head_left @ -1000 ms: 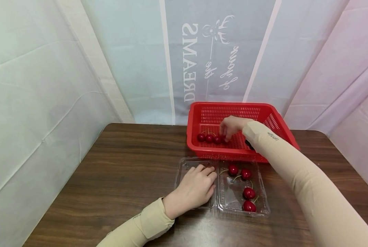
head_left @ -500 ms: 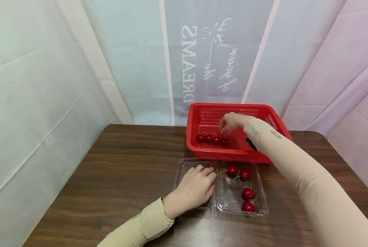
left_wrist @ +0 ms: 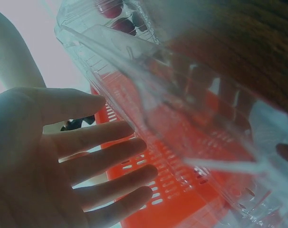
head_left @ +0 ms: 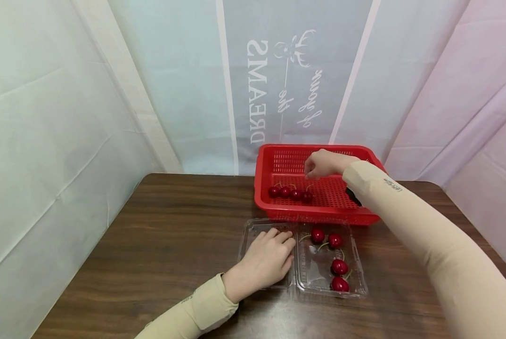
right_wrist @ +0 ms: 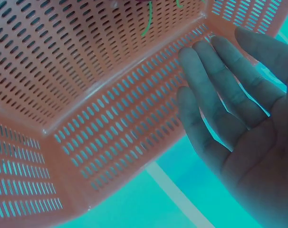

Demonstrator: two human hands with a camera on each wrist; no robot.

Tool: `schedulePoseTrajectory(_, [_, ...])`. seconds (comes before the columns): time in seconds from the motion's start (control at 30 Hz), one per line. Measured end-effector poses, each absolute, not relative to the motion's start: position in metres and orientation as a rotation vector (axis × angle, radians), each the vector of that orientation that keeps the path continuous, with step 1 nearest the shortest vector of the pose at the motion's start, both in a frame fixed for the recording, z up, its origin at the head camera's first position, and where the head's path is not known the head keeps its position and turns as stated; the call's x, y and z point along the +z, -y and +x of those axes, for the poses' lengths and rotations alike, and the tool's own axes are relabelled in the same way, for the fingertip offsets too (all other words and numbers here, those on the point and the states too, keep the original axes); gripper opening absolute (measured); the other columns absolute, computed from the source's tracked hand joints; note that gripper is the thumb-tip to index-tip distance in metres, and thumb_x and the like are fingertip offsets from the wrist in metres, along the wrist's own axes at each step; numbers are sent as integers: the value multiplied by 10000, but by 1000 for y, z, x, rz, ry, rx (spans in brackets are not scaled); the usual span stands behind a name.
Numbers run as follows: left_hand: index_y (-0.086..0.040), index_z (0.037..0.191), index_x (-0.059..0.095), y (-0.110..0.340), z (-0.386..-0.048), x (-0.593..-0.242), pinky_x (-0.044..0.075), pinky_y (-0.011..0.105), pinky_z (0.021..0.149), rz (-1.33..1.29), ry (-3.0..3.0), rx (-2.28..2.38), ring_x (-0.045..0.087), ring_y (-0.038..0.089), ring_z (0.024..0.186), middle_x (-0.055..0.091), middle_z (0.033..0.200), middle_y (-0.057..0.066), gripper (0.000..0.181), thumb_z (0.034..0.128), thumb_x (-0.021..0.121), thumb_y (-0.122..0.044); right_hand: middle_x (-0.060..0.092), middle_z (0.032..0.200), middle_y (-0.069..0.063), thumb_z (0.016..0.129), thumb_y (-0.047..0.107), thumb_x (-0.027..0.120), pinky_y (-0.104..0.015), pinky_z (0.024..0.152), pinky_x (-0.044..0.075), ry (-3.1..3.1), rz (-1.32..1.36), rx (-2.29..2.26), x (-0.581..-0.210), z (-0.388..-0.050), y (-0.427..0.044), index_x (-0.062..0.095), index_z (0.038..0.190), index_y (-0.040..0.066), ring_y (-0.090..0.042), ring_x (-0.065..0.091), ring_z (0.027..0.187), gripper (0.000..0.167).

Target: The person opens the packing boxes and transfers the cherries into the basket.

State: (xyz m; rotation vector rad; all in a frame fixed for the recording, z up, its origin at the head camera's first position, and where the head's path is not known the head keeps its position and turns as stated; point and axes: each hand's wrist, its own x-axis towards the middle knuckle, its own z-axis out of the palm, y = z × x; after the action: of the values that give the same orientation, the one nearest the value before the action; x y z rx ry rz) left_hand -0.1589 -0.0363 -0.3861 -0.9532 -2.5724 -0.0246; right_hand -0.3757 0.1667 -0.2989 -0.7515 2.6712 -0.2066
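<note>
My right hand (head_left: 327,164) hovers over the red plastic basket (head_left: 316,215). In the right wrist view its fingers (right_wrist: 196,66) are loosely bent, with nothing between them. A row of dark red cherries (head_left: 296,194) with stems lies on the basket floor, left of and below this hand. My left hand (head_left: 265,261) lies over the left half of a clear plastic clamshell box (head_left: 314,278), which is spread flat. The left wrist view shows its fingers (left_wrist: 120,152) nearly straight against the clear plastic. Several cherries (head_left: 339,267) with green stems sit in the box's right half.
The box stands directly in front of the basket on a dark wooden table (head_left: 164,235). A printed curtain (head_left: 193,94) hangs behind the table's far edge, with pale cloth (head_left: 45,141) at the left and more at the right.
My right hand has let go of the rightmost cherry in the basket row, then risen away from it. My left hand keeps its place on the box. The head view has shifted slightly.
</note>
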Motion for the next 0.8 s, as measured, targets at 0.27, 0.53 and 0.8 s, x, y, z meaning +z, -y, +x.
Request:
schedulePoseTrajectory(0.27, [-167, 1025, 682, 36, -160, -387, 473, 308, 707, -956, 2566, -34, 591, 178, 937, 669, 1128, -11, 234, 838, 645, -304, 695, 951, -46, 889, 161, 636, -416, 836, 519, -2741, -836, -237, -291, -364, -169, 693, 995, 117, -174, 621, 851, 128])
schedulePoseTrajectory(0.53, [-166, 1000, 681, 36, -160, -387, 472, 308, 704, -957, 2550, -40, 589, 180, 927, 671, 1125, -8, 215, 831, 648, -295, 699, 925, -24, 855, 171, 685, -392, 817, 544, -2793, -924, -286, -283, -345, -172, 687, 998, 151, -154, 641, 811, 145])
schedulePoseTrajectory(0.8, [-165, 1016, 680, 36, -160, -386, 472, 314, 712, -958, 2581, -36, 587, 181, 943, 667, 1136, -8, 219, 846, 632, -294, 710, 879, -30, 859, 165, 681, -368, 769, 550, -2795, -1044, -301, -280, -329, -174, 687, 980, 146, -118, 634, 752, 123])
